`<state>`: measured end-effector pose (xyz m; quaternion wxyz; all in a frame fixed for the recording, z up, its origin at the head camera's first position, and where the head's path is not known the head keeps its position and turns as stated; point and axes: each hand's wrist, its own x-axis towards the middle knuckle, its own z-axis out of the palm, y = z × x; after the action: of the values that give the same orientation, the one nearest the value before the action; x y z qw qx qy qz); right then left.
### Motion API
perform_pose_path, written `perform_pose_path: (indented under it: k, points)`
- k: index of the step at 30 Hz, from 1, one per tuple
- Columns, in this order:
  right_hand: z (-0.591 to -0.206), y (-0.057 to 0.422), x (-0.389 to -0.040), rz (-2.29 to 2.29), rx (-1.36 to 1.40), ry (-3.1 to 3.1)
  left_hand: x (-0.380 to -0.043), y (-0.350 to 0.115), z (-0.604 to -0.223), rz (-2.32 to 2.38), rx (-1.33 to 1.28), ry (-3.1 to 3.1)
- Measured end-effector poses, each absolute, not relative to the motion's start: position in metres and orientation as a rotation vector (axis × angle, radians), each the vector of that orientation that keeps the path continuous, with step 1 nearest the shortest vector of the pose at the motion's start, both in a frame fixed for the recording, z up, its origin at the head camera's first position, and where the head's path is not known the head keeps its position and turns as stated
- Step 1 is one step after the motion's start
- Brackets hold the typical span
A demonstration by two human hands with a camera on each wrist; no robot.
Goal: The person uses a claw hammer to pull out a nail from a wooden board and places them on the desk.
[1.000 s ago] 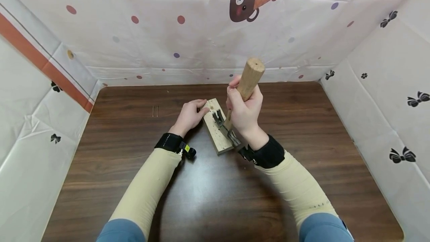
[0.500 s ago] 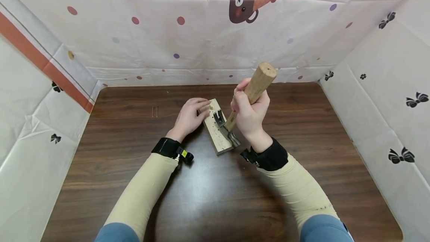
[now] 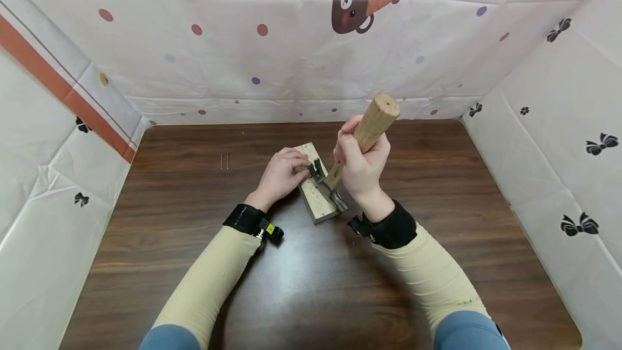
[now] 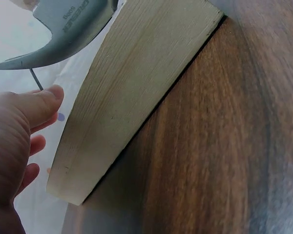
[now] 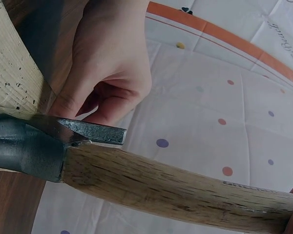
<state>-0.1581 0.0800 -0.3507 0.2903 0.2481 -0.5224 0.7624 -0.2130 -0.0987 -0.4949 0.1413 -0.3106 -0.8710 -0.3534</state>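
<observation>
My right hand (image 3: 362,163) grips the wooden handle of a claw hammer (image 3: 375,123), tilted up to the right. Its metal head (image 4: 78,29) lies over a pale wooden board (image 3: 320,207), the claw pointing toward the far left. My left hand (image 3: 282,174) is at the board's left edge, fingertips close to the claw. In the left wrist view, its thumb and fingers pinch a thin nail (image 4: 35,79) whose upper part meets the underside of the claw. Small dark holes dot the board's top face (image 5: 12,73). The nail's lower end is hidden by the fingers.
Two loose nails (image 3: 222,161) lie side by side on the brown wood-grain table (image 3: 175,231), left of the board. Printed white sheets (image 3: 218,69) stand as walls at the back and both sides.
My left hand has left the board's far end and come nearer, to the claw. My right hand and the hammer handle have swung rightward, while the hammer head stays on the board.
</observation>
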Motion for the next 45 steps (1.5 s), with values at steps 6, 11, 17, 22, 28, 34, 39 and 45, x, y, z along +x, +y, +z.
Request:
perform_pose_path:
  k: [6,11,17,22,28,34,39,45]
  points:
    - [-0.351,0.079,-0.158,2.046,0.671,-1.385,-0.213,-0.097,-0.496,-1.010,-0.882,-2.513]
    - [-0.350,0.079,-0.158,2.054,0.671,-1.384,-0.213,-0.097,-0.495,-1.010,-0.875,-2.481]
    - [-0.348,0.081,-0.158,2.061,0.647,-1.390,-0.212,-0.098,-0.491,-1.037,-0.851,-2.421]
    - [-0.346,0.082,-0.159,2.071,0.646,-1.404,-0.212,-0.100,-0.490,-1.079,-0.815,-2.360]
    - [-0.344,0.083,-0.160,2.047,0.655,-1.434,-0.211,-0.104,-0.488,-1.125,-0.755,-2.347]
    - [-0.341,0.082,-0.159,2.065,0.664,-1.420,-0.209,-0.110,-0.488,-1.129,-0.717,-2.322]
    - [-0.337,0.081,-0.157,2.069,0.660,-1.414,-0.208,-0.118,-0.489,-1.125,-0.666,-2.312]
    - [-0.335,0.081,-0.154,2.073,0.667,-1.401,-0.203,-0.132,-0.488,-1.165,-0.577,-2.316]
